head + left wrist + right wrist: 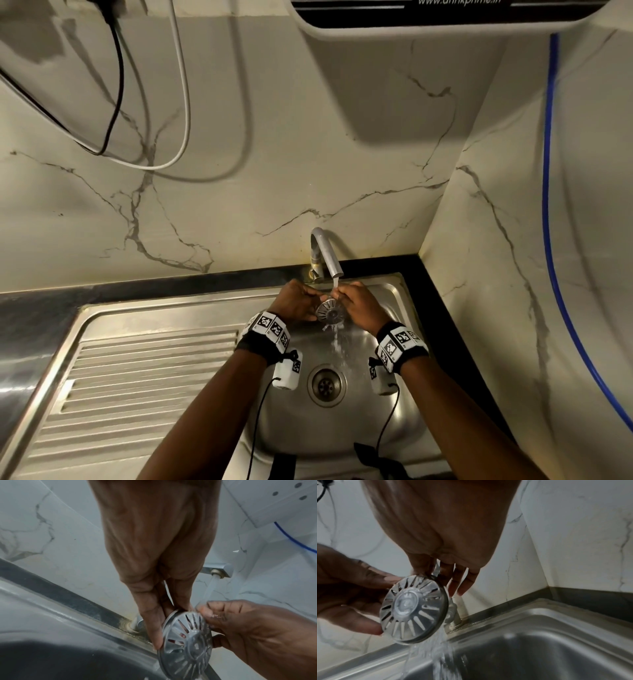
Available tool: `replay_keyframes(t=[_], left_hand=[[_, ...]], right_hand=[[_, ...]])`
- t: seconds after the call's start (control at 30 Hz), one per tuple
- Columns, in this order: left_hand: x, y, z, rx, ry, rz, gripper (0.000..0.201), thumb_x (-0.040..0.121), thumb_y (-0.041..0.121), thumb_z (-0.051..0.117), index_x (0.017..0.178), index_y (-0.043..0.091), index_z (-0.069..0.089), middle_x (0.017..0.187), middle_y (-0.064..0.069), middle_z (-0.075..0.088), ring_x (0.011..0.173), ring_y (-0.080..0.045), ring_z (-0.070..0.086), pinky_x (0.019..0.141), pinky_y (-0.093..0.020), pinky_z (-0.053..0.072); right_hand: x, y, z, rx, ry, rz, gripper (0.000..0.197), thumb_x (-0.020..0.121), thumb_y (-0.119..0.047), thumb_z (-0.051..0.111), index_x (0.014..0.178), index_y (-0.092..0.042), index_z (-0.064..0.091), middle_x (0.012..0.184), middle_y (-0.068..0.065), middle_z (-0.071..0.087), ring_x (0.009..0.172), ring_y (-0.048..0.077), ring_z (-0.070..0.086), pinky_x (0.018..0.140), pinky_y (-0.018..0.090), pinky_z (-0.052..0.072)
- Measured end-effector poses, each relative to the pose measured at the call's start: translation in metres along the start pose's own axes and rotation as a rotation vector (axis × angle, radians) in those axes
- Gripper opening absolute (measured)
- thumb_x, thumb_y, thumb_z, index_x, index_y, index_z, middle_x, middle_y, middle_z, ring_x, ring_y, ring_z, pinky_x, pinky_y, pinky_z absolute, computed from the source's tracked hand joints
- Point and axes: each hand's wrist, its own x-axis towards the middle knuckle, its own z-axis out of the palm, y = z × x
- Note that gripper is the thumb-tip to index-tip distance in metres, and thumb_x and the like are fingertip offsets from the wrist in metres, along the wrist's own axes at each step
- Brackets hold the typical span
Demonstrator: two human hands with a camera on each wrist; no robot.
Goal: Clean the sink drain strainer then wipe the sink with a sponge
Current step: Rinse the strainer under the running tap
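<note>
Both hands grasp the round slotted strainer (330, 310) by its rim under the tap (327, 251): left hand (297, 303) on its left edge, right hand (359, 305) pinching the top. Water (436, 649) runs through it into the steel sink (387, 425), above the open drain (326, 384).

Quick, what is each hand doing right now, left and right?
Left hand: holding the strainer by its edge, under the running tap.
Right hand: fingers pinching the strainer's top rim.
</note>
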Motion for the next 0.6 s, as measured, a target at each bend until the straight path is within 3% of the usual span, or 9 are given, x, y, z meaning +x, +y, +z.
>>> replay_keyframes(t=[0.07, 0.17, 0.27, 0.33, 0.43, 0.53, 0.6], left_hand=[[0.001, -0.005, -0.002, -0.053, -0.001, -0.047, 0.024, 0.081, 0.017, 0.079, 0.103, 0.008, 0.077, 0.096, -0.007, 0.077, 0.088, -0.026, 0.075, 0.083, -0.046, 0.06], [0.002, -0.012, -0.001, -0.154, 0.029, -0.105, 0.015, 0.086, 0.015, 0.075, 0.1, 0.012, 0.078, 0.092, -0.007, 0.078, 0.088, -0.03, 0.074, 0.081, -0.05, 0.06], [0.006, -0.006, 0.008, -0.251, 0.118, -0.173, 0.016, 0.088, 0.009, 0.07, 0.101, 0.003, 0.075, 0.081, -0.005, 0.075, 0.082, -0.026, 0.072, 0.08, -0.052, 0.06], [0.007, -0.002, 0.011, -0.308, 0.128, -0.195, 0.017, 0.088, 0.007, 0.069, 0.103, -0.001, 0.074, 0.082, -0.011, 0.073, 0.079, -0.024, 0.069, 0.081, -0.052, 0.06], [0.002, 0.001, 0.003, -0.31, 0.091, -0.139, 0.014, 0.087, 0.011, 0.073, 0.099, 0.007, 0.078, 0.088, -0.011, 0.076, 0.079, -0.023, 0.07, 0.081, -0.049, 0.059], [-0.003, -0.01, -0.004, -0.296, 0.103, -0.111, 0.02, 0.086, 0.013, 0.075, 0.104, 0.006, 0.077, 0.097, -0.014, 0.076, 0.091, -0.028, 0.073, 0.084, -0.051, 0.059], [-0.003, -0.02, -0.002, -0.195, 0.064, -0.073, 0.023, 0.082, 0.01, 0.077, 0.106, 0.01, 0.077, 0.1, -0.01, 0.076, 0.095, -0.031, 0.073, 0.084, -0.055, 0.058]], right_hand=[[0.001, 0.005, -0.005, 0.025, -0.005, 0.01, 0.022, 0.099, -0.023, 0.056, 0.095, -0.009, 0.072, 0.075, -0.016, 0.054, 0.075, 0.008, 0.053, 0.072, 0.023, 0.044], [0.004, 0.019, -0.004, 0.04, -0.014, 0.02, 0.03, 0.098, -0.037, 0.052, 0.094, -0.014, 0.071, 0.081, -0.005, 0.066, 0.08, 0.017, 0.062, 0.076, 0.034, 0.052], [0.004, 0.005, 0.001, 0.023, -0.038, 0.037, 0.022, 0.099, -0.026, 0.053, 0.092, -0.014, 0.069, 0.082, -0.001, 0.06, 0.079, 0.016, 0.054, 0.073, 0.03, 0.041], [0.006, -0.004, 0.0, 0.03, -0.029, 0.024, 0.02, 0.1, -0.025, 0.052, 0.094, -0.019, 0.07, 0.081, -0.001, 0.056, 0.075, 0.011, 0.05, 0.069, 0.027, 0.038], [0.008, 0.0, -0.01, 0.08, -0.029, 0.009, 0.015, 0.099, -0.031, 0.054, 0.089, -0.03, 0.066, 0.075, -0.002, 0.057, 0.07, 0.012, 0.055, 0.065, 0.027, 0.045], [0.006, 0.012, -0.016, 0.051, -0.022, 0.02, 0.017, 0.097, -0.027, 0.056, 0.092, -0.019, 0.071, 0.081, -0.003, 0.065, 0.078, 0.018, 0.061, 0.075, 0.035, 0.052], [0.002, 0.008, -0.013, 0.006, -0.028, 0.028, 0.02, 0.097, -0.02, 0.057, 0.089, -0.009, 0.071, 0.08, 0.003, 0.065, 0.079, 0.021, 0.06, 0.077, 0.037, 0.05]])
